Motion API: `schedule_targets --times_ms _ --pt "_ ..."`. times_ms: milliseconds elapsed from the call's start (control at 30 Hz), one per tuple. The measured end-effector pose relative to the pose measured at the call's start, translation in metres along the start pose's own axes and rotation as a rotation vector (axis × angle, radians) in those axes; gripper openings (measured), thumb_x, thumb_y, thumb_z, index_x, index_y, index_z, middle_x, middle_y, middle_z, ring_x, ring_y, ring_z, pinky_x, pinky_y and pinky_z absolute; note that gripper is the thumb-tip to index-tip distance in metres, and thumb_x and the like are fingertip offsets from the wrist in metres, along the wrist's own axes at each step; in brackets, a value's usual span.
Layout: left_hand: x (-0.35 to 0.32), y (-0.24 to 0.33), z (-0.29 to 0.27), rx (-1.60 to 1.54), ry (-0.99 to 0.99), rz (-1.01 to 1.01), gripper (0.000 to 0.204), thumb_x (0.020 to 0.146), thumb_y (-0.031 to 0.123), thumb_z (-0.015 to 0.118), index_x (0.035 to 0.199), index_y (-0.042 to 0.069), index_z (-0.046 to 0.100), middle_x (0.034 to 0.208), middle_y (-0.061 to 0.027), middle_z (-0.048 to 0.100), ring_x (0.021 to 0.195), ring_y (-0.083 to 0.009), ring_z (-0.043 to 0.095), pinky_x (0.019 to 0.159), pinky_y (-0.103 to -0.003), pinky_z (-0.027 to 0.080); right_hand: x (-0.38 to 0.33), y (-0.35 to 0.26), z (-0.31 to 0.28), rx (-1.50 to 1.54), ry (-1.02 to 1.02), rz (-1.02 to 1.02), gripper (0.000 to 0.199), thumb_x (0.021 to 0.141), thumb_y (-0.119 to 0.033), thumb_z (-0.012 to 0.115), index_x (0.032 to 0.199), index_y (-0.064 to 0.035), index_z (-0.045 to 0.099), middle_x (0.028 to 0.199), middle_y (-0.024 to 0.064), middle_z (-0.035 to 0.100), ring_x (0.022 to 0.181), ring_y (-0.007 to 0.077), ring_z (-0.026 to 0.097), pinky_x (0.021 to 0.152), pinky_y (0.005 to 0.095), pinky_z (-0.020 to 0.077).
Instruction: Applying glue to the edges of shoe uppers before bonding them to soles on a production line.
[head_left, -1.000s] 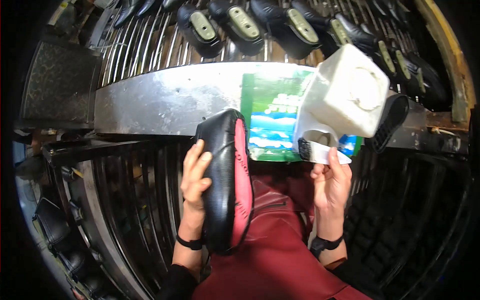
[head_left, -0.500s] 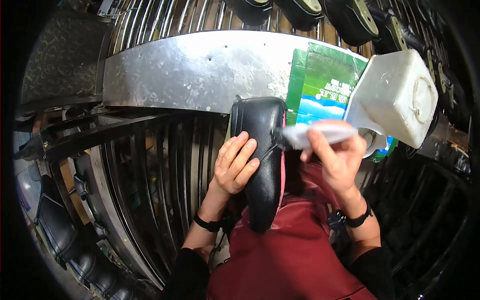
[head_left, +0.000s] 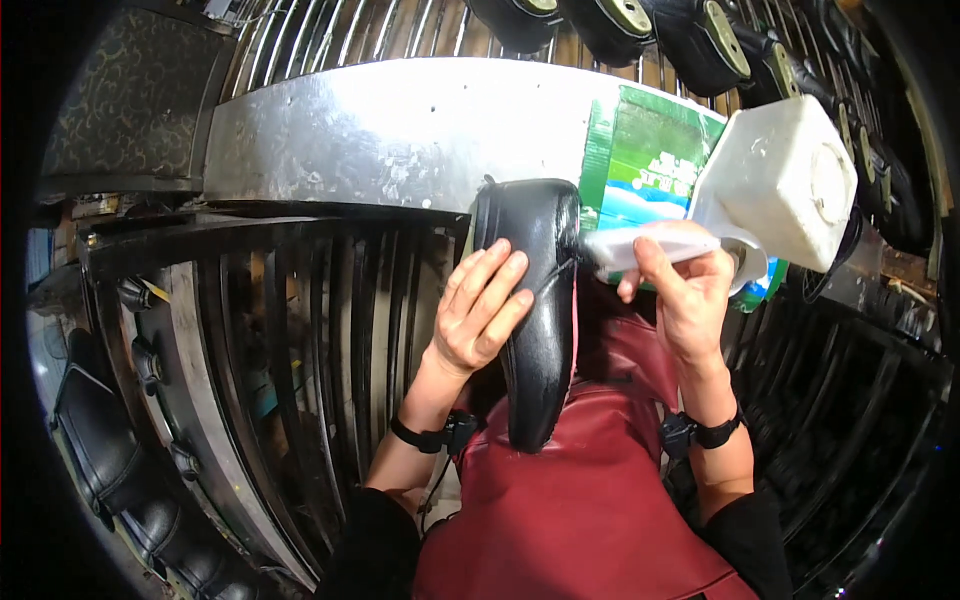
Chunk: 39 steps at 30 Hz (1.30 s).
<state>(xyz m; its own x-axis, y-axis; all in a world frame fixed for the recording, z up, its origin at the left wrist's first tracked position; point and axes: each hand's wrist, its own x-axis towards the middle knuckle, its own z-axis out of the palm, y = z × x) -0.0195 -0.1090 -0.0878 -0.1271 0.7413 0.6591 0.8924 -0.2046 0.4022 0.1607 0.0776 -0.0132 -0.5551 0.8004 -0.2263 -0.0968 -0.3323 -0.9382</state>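
A black leather shoe [head_left: 540, 330] lies on its side, toe toward me, its heel end at the metal bench edge and its toe against my dark red apron [head_left: 570, 500]. A pink strip shows along its right side. My left hand [head_left: 482, 305] is closed around the shoe's left side, fingers lying over the leather. In my right hand [head_left: 685, 280] is a white-handled brush [head_left: 640, 246], gripped between thumb and fingers. Its dark bristles touch the shoe's right edge near the heel.
On the metal bench [head_left: 400, 130] lies a green and blue printed cardboard sheet [head_left: 645, 150]. A white plastic jug [head_left: 775, 180] tilts on it, right of my hand. Several black shoes [head_left: 615, 30] stand on rollers behind; more [head_left: 105, 430] rest on a rack at lower left.
The shoe and my left hand have shifted slightly right and away from me. The brush, smeared by motion before, now shows sharper against the shoe's edge.
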Motion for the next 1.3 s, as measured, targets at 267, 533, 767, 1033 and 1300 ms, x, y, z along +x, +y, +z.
schedule_targets --times_ms 267,533,767,1033,1300 --pt "0.007 0.003 0.002 0.051 0.011 0.021 0.028 0.099 0.006 0.064 0.127 0.004 0.06 0.137 -0.0223 0.069 0.13 -0.0424 0.065 0.107 -0.054 0.055 -0.082 -0.028 -0.021 -0.296 -0.349 -0.11 0.01 0.092 0.001 0.077 0.099 0.0078 0.077 0.087 0.0157 0.077 0.072 0.0198 0.075 0.065 0.0313 0.0605" --pt "0.014 0.014 0.0 0.076 0.024 0.02 0.03 0.097 0.006 0.062 0.125 0.0 0.064 0.137 -0.0239 0.069 0.13 -0.0434 0.065 0.108 -0.053 0.053 -0.132 -0.046 -0.025 -0.287 -0.592 -0.441 0.023 0.083 0.008 0.078 0.106 0.0112 0.076 0.092 0.0198 0.078 0.079 0.0313 0.078 0.074 0.0387 0.0655" --pt "0.03 0.031 -0.002 0.129 -0.027 -0.044 0.036 0.092 0.004 0.062 0.128 -0.001 0.066 0.139 -0.0234 0.068 0.131 -0.0424 0.064 0.11 -0.05 0.051 -0.114 -0.048 -0.021 -0.086 -0.178 -0.038 0.011 0.103 0.0 0.066 0.104 0.0077 0.073 0.089 0.014 0.078 0.065 0.0126 0.071 0.06 0.027 0.058" --pt "0.059 0.031 -0.014 0.102 -0.089 -0.19 0.043 0.087 -0.002 0.063 0.129 -0.001 0.068 0.137 -0.0221 0.069 0.131 -0.0404 0.064 0.111 -0.048 0.05 -0.106 -0.092 -0.015 -0.371 -0.542 -0.54 0.025 0.074 0.003 0.082 0.096 0.0087 0.071 0.086 0.0222 0.075 0.078 0.0329 0.078 0.074 0.0407 0.0654" --pt "0.123 0.021 -0.028 -0.069 -0.192 -0.397 0.05 0.082 -0.004 0.066 0.132 0.0 0.063 0.128 -0.0241 0.07 0.123 -0.0436 0.066 0.106 -0.048 0.053 -0.063 -0.129 0.0 -0.474 -0.444 -0.716 0.024 0.077 -0.017 0.078 0.091 -0.0012 0.066 0.087 0.0194 0.077 0.071 0.0262 0.074 0.063 0.0349 0.0571"
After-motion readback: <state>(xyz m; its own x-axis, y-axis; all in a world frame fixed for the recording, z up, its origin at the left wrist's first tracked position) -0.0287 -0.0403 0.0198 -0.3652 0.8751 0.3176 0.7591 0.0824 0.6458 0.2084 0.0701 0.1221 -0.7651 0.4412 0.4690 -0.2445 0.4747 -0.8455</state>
